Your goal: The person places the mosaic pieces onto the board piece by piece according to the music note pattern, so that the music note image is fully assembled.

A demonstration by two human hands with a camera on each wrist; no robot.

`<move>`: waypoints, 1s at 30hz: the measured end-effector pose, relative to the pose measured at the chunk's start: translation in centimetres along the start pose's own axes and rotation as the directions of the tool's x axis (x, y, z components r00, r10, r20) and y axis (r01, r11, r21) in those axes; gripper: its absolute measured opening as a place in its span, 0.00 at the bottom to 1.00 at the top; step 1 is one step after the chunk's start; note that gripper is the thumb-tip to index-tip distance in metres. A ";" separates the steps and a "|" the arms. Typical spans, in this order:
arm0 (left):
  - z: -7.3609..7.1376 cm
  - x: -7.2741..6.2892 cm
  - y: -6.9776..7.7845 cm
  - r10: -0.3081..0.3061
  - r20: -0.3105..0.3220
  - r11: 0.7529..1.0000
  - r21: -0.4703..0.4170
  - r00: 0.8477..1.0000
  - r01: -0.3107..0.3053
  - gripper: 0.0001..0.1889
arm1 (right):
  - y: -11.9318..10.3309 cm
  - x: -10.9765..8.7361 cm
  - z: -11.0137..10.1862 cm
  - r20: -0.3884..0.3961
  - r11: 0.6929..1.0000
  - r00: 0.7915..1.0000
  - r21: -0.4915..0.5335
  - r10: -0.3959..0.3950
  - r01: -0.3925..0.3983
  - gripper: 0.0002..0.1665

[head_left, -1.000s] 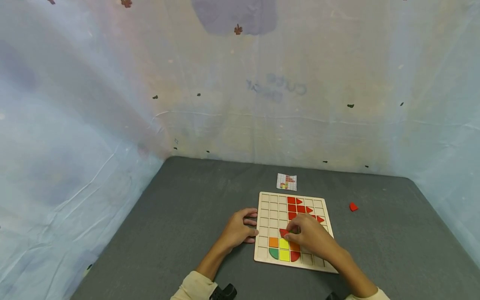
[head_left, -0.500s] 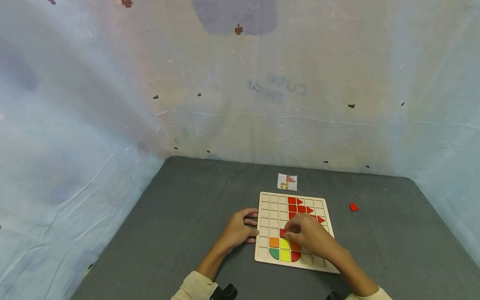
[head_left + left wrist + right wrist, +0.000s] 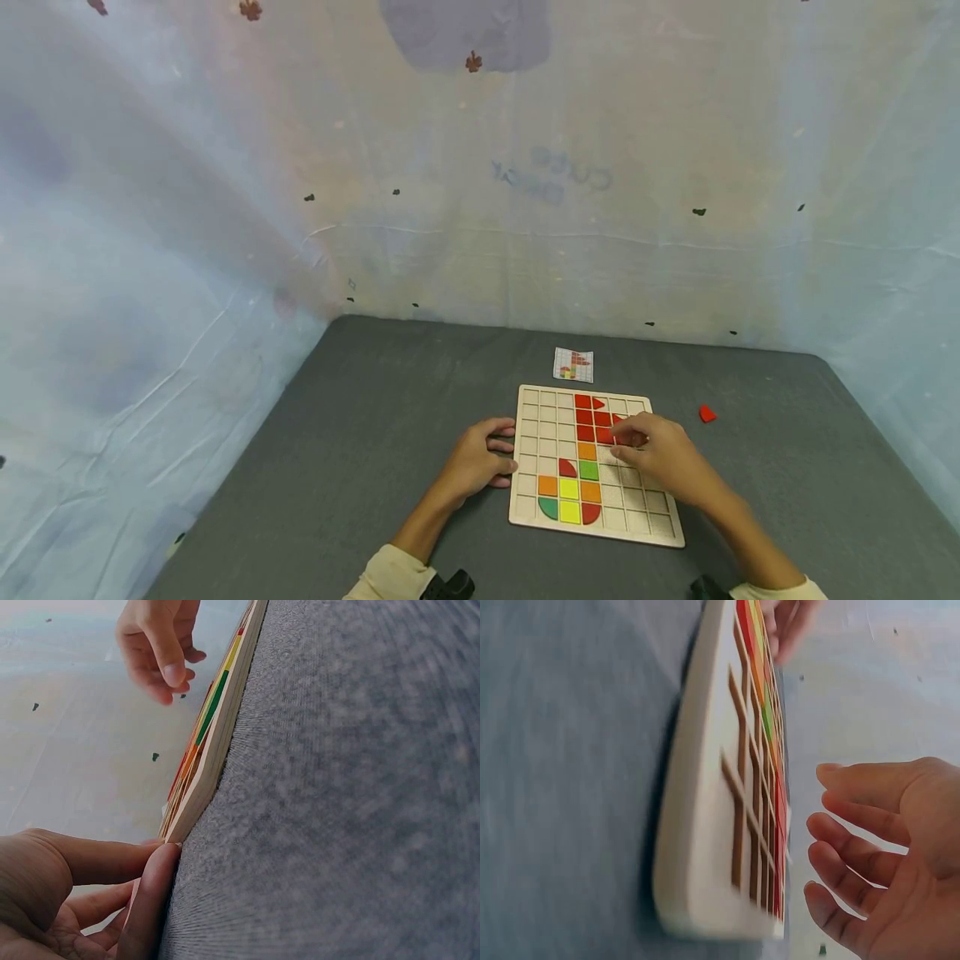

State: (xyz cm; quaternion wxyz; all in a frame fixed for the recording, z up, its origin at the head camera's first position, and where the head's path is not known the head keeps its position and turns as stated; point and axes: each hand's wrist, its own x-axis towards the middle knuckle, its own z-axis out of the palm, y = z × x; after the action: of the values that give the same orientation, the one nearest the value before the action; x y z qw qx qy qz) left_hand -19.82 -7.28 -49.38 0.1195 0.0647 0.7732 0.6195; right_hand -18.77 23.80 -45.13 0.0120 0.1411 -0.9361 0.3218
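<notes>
A wooden grid board (image 3: pixel 630 501) lies on the grey table. My left hand (image 3: pixel 480 454) holds its left edge; in the left wrist view, thumb and a finger (image 3: pixel 154 892) meet at that edge. My right hand (image 3: pixel 663 458) hovers over the board's right half, fingers loosely bent with nothing between them, as the right wrist view confirms. It partly hides the red pieces at the upper right. A red quarter-round piece (image 3: pixel 567 468) sits in a cell beside a green square (image 3: pixel 588 471). Yellow squares (image 3: pixel 569 511), orange squares (image 3: pixel 548 486) and a dark green quarter-round (image 3: pixel 549 507) lie around it.
Behind the board lies a small printed pattern card (image 3: pixel 573 365). A loose red piece (image 3: pixel 707 414) is on the table to the right of the board. A pale fabric sheet (image 3: pixel 480 275) hangs around the table's back and sides.
My right hand has released the red quarter-round piece, now flat in its cell, and moved right and slightly up, uncovering the green and orange squares. The left hand stays put.
</notes>
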 end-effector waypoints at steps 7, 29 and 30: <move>0.0 0.1 -0.1 -0.001 0.002 1.000 0.010 1.000 0.001 0.35 | 3.0 -0.5 -2.1 -0.086 0.998 0.996 -0.051 0.016 -0.021 0.15; 0.0 -0.1 0.1 0.009 -0.001 1.000 -0.019 1.000 -0.009 0.36 | 12.0 -0.3 -6.2 -0.133 0.977 0.979 -0.126 0.157 -0.174 0.30; 0.0 -0.1 0.1 0.007 -0.002 1.000 -0.018 1.000 -0.007 0.36 | 12.3 -0.2 -6.4 -0.130 0.975 0.977 -0.124 0.169 -0.185 0.31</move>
State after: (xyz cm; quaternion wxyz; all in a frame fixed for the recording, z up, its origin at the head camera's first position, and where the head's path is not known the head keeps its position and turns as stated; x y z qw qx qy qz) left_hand -19.74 -7.28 -49.28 0.1171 0.0656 0.7674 0.6270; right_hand -22.37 36.99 -47.48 0.0485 0.0364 -0.9623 0.2652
